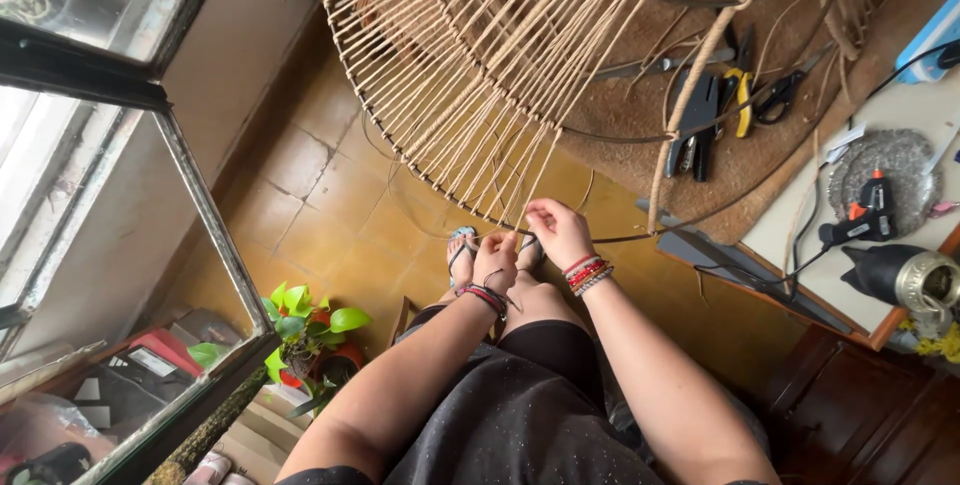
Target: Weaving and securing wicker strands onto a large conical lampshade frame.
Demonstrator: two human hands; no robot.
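A large round wire frame (480,55) strung with tan cord hangs over my knees, its dark rim curving down toward my hands. My left hand (496,260) pinches a cord strand at the lower edge of the rim. My right hand (558,230) sits just to the right of it, fingers closed on the same bundle of cord ends by the rim. Both wrists wear beaded bracelets. My feet in sandals (463,245) rest on the yellow tiled floor below the frame.
Pliers and scissors (715,115) lie on a brown mat under the frame. A low table (800,235) at right holds a glue gun (868,210) and a silver plate. A potted plant (310,330) stands left of my legs beside a glass window.
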